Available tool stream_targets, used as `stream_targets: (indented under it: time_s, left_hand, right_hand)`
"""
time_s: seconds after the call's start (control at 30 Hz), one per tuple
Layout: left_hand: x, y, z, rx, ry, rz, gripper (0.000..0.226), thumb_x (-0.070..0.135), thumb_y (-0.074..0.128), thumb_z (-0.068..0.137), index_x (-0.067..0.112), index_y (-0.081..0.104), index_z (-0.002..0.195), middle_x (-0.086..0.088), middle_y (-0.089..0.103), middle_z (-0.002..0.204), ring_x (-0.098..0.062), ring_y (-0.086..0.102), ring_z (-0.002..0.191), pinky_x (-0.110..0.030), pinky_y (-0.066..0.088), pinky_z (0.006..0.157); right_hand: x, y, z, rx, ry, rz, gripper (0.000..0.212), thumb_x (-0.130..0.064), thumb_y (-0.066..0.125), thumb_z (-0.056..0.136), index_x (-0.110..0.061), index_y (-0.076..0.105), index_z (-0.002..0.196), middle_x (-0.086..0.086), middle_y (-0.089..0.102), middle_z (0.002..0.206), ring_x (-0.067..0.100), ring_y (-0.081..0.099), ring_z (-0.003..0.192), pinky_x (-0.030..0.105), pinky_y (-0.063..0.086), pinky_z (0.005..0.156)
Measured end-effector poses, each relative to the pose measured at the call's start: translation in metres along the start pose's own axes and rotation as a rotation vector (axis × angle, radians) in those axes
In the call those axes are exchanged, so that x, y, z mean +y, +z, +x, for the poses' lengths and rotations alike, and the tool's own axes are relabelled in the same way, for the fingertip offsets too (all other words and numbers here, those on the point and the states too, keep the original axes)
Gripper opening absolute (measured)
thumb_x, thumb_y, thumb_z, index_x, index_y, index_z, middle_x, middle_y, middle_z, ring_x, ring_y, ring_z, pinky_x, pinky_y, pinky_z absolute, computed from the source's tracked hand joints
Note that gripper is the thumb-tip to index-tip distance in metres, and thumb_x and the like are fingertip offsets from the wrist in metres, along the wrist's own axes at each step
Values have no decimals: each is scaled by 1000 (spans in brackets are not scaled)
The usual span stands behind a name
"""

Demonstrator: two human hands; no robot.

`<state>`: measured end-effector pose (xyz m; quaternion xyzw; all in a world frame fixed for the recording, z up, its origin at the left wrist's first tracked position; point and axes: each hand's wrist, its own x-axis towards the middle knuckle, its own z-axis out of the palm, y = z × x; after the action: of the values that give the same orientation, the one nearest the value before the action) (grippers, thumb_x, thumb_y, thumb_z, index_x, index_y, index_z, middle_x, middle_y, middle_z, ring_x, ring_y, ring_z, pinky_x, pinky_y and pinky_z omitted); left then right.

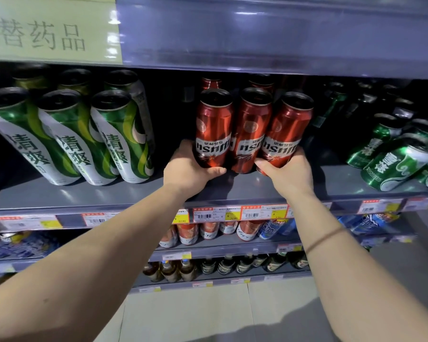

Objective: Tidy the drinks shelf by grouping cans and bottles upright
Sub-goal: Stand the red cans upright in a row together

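Note:
Three tall red cans stand side by side on the grey shelf point(139, 193), their labels reading upside down. My left hand point(187, 170) grips the base of the left red can point(214, 127). My right hand point(288, 172) grips the base of the right red can point(288, 129). Between them, the middle red can point(251, 127) touches both neighbours. More red cans stand in the dark behind this row.
Green and white tall cans point(67, 137) stand in rows at the left. Green cans point(395, 161) and dark bottles point(331, 107) fill the right side. Price tags point(216, 214) line the shelf edge. Lower shelves hold more cans and bottles point(225, 265).

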<state>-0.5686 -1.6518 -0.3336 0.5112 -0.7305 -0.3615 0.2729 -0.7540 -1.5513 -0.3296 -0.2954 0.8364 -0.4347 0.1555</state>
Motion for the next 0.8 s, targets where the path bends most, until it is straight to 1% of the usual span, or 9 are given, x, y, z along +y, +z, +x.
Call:
stream_targets:
  time_s: [0.13,0.27,0.37,0.47,0.53,0.7,0.8]
  left_hand:
    - [-1,0,1,-4,-12,-56,74,37,89,66,18,54,128,2,66,124,-19,61,115,-22,41,84]
    - [2,3,1,28,-22,-64,72,34,88,68,16,53,128,0,65,126,-21,60,117,-21,40,84]
    - [2,4,2,31,-12,-65,74,35,88,67,16,52,129,-1,64,127,-22,60,118,-22,41,87]
    - [1,4,1,39,-11,-73,75,36,88,68,15,51,130,-2,64,128,-23,59,119,-22,41,88]
    - [0,5,0,59,-9,-73,76,37,87,68,15,50,131,-2,63,129,-23,58,120,-22,40,87]
    - [-2,9,-2,74,-7,-64,76,39,86,69,15,50,132,-3,64,128,-25,58,120,-23,40,86]
    - [-3,9,-2,73,-7,-62,77,39,86,69,15,49,132,-3,64,128,-25,58,120,-23,40,86]
  right_hand:
    - [3,-7,-3,-13,-10,30,70,-39,83,69,-21,47,127,-5,62,113,16,57,98,33,46,85]
    - [6,-9,-3,-25,-26,23,66,-33,81,72,-23,49,129,-5,63,113,15,57,97,29,43,82]
    - [3,-3,3,1,-21,33,66,-35,81,72,-23,51,129,-4,68,111,20,63,99,33,48,82]
    - [1,2,8,-2,-9,37,68,-39,80,72,-27,49,131,-5,69,111,23,64,102,41,52,87]
    - [1,3,9,-7,-9,27,69,-41,79,72,-29,47,133,-6,69,112,23,64,103,43,53,88]
    - [1,4,9,-11,-2,1,72,-44,76,74,-30,43,136,-5,67,115,25,63,105,43,53,88]
    - [2,4,6,-11,-13,-72,82,-45,75,74,-31,33,143,-3,65,120,27,62,107,39,51,87]
